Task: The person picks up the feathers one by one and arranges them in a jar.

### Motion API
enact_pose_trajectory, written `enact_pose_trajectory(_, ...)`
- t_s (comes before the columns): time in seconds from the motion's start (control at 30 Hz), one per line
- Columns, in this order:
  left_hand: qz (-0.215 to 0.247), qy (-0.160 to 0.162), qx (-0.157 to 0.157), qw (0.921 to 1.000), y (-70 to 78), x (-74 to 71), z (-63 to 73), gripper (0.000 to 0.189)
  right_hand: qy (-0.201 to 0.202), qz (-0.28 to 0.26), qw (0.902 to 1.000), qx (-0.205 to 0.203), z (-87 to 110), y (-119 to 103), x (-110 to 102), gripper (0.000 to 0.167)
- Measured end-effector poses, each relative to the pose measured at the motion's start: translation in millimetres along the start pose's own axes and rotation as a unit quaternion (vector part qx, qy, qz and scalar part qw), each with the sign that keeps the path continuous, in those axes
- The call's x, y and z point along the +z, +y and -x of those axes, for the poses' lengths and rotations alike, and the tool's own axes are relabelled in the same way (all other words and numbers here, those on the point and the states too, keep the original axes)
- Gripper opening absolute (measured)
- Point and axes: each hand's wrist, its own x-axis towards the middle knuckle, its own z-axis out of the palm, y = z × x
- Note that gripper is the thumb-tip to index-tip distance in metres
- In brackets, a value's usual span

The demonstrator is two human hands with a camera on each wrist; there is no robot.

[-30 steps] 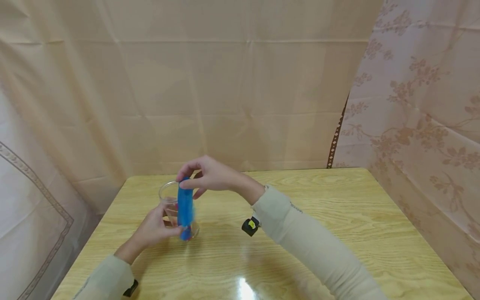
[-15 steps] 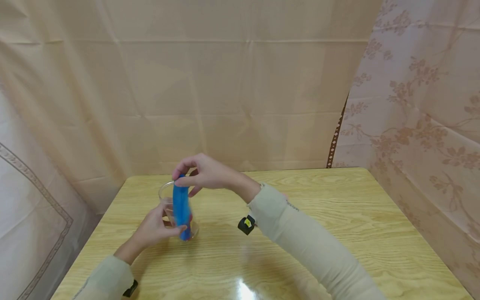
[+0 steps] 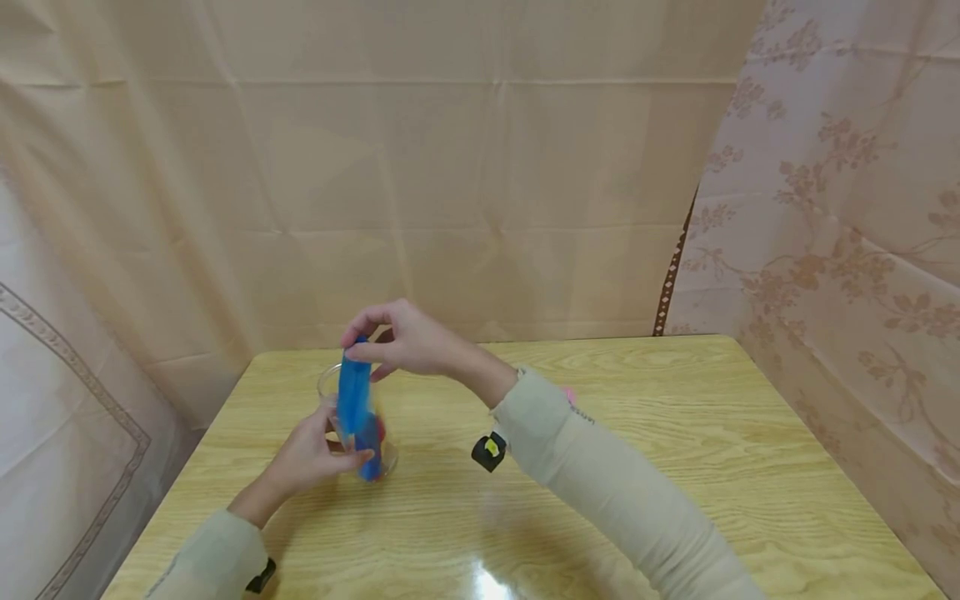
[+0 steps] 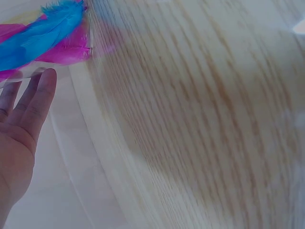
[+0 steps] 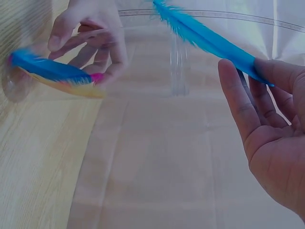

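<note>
My left hand (image 3: 303, 454) grips a clear, tall cup (image 3: 392, 458) over the left part of the table, thumb on the near side. Inside the cup lie blue, pink and yellow feathers; a blue feather (image 4: 47, 36) and a pink feather (image 4: 71, 51) show through its wall in the left wrist view. My right hand (image 3: 420, 340) pinches the end of another blue feather (image 5: 209, 42) between thumb and fingers. This feather hangs down by the cup's mouth in the head view; whether its lower tip is inside the rim I cannot tell.
The wood-grain table (image 3: 637, 433) stretches to the right. Behind my right sleeve peeks a small pink thing (image 3: 570, 394), mostly hidden. A beige curtain (image 3: 450, 167) hangs behind the table, with patterned cloths at both sides.
My right hand has shifted left and slightly up with the blue feather, nearer the cup's mouth. The left hand and cup stay nearly still. The pink thing has come into view behind the sleeve.
</note>
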Motion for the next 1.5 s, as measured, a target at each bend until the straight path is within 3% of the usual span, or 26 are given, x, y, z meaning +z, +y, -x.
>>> enact_pose_trajectory(0.43, 0.015, -0.012, -0.004, 0.9998, 0.8, 0.8, -4.8, 0.077, 0.012, 0.007, 0.9998, -0.016, -4.3, -10, -1, 0.013)
enact_pose_trajectory(0.7, 0.018, -0.011, -0.024, 0.9995, 1.2, 1.1, -0.6, 0.075, 0.036, 0.016, 0.9985, -0.038, -7.7, -16, -2, 0.015)
enact_pose_trajectory(1.03, -0.009, 0.005, -0.009, 0.9999, 0.5, 3.3, 2.7, 0.075, 0.056, 0.042, 0.9966, -0.044, -7.6, -24, -2, 0.015)
enact_pose_trajectory(1.5, -0.011, 0.001, -0.011, 0.9999, -0.3, 2.8, 3.0, 0.076, 0.088, 0.16, 0.9805, -0.073, -14.0, -22, 1, 0.011)
